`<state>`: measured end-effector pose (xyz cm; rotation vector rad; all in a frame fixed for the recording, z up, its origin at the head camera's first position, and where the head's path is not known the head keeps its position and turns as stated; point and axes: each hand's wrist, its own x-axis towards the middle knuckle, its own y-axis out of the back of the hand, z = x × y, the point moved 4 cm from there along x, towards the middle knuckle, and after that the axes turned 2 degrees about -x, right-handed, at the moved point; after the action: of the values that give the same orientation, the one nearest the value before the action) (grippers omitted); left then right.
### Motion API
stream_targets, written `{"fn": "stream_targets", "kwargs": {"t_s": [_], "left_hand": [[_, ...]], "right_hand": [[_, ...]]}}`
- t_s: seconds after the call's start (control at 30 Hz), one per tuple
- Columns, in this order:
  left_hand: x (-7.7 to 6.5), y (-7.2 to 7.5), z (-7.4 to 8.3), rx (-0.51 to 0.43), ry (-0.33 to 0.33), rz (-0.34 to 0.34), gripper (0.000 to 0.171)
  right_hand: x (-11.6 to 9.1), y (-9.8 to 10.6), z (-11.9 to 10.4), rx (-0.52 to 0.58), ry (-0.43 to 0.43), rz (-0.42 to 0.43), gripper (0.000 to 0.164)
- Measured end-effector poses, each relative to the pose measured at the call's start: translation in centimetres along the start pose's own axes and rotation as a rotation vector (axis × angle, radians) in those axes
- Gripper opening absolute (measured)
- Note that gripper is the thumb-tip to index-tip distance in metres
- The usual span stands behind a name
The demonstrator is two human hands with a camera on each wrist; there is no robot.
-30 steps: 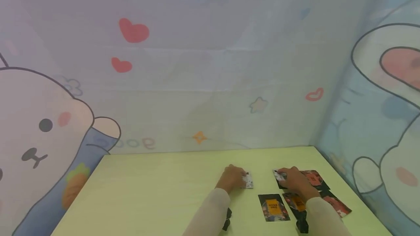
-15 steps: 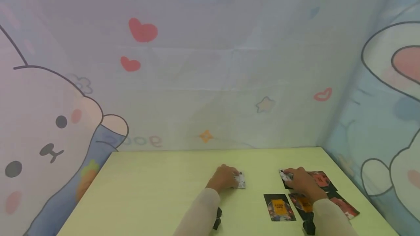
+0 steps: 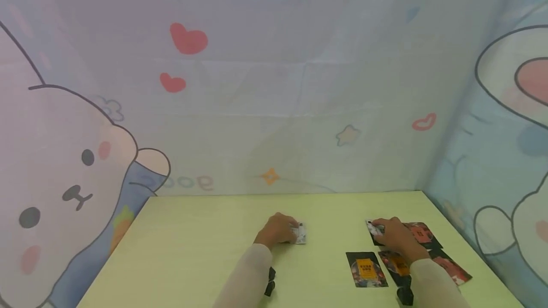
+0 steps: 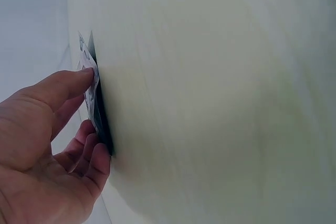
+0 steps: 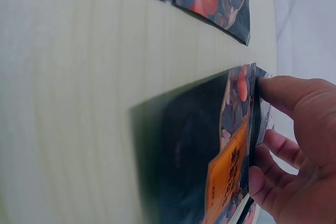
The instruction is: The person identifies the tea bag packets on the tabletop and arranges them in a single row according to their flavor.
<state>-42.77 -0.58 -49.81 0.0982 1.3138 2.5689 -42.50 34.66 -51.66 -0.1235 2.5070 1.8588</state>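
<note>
My left hand [image 3: 278, 230] pinches a small flat packet [image 3: 301, 233] with a white printed face, low over the table. In the left wrist view, the thumb presses that white face [image 4: 88, 90] and the curled fingers lie at its lower edge; a dark side shows behind. To the right, my right hand [image 3: 400, 239] grips another packet [image 3: 373, 232], white-printed at its upper end, between thumb and fingers. Just below that hand lies a dark packet with an orange label [image 3: 399, 266], which looms large in the right wrist view, its orange label [image 5: 227, 177] near the fingertips.
Another orange-labelled packet [image 3: 366, 270] lies flat left of the right forearm. Two red-labelled packets, one farther back [image 3: 424, 235] and one nearer [image 3: 450, 267], lie to the right. A cartoon-printed cloth [image 3: 274, 84] rises behind the pale yellow table [image 3: 184, 251].
My left hand has slid left across the table with its packet, away from the right hand. The right hand keeps its place among the packets. The head view has turned slightly left.
</note>
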Motion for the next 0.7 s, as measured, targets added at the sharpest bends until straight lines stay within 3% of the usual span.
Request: {"fn": "stream_targets", "kwargs": {"t_s": [0.7], "left_hand": [[-2.1,3.7,-5.8,0.001,0.087,0.004,0.036]], "right_hand": [[-0.3,0.2,-0.4,0.006,-0.001,-0.024,0.049]]}}
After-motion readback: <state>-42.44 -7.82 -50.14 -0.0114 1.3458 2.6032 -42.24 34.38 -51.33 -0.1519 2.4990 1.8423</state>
